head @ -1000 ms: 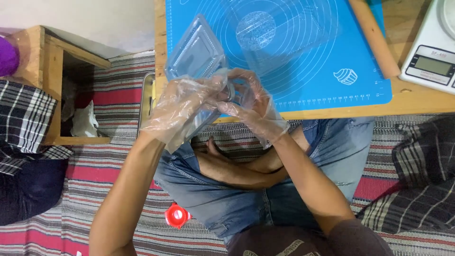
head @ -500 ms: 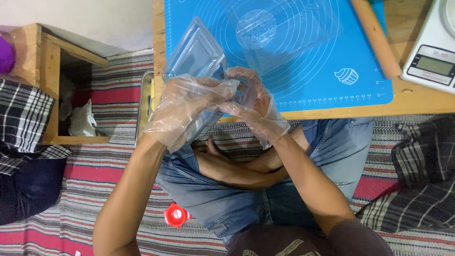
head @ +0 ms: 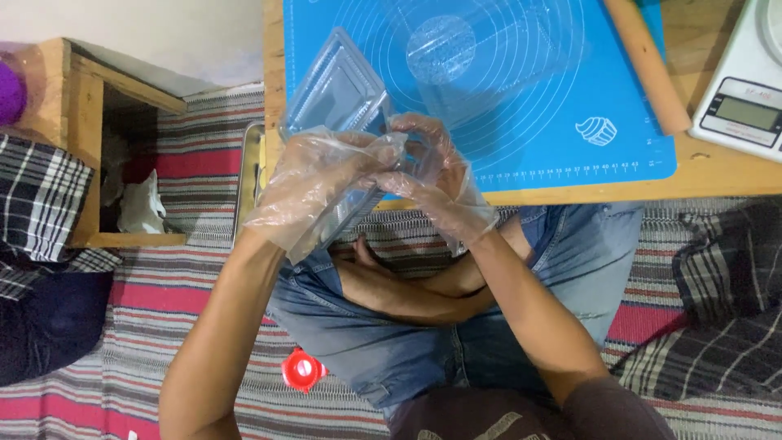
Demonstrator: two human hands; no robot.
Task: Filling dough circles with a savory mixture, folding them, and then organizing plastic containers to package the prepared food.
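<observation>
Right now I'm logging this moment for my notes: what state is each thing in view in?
Clear plastic clamshell box: hinged open, held tilted in both hands.
Left hand: in a loose clear glove, gripping the box.
Right hand: gloved, gripping the box.
Blue baking mat: spread flat on the wooden table.
Rolling pin: lying across the mat's edge.
Kitchen scale: display unreadable.

The left hand (head: 326,183) and the right hand (head: 436,175) cover the near part of the clear plastic box (head: 338,90), so that part is hidden. The kitchen scale (head: 745,110) is cut off by the right edge. The rolling pin (head: 648,69) runs out at the top edge. The purple thing (head: 10,94) is cut off at the left edge, and I cannot tell what it is.
</observation>
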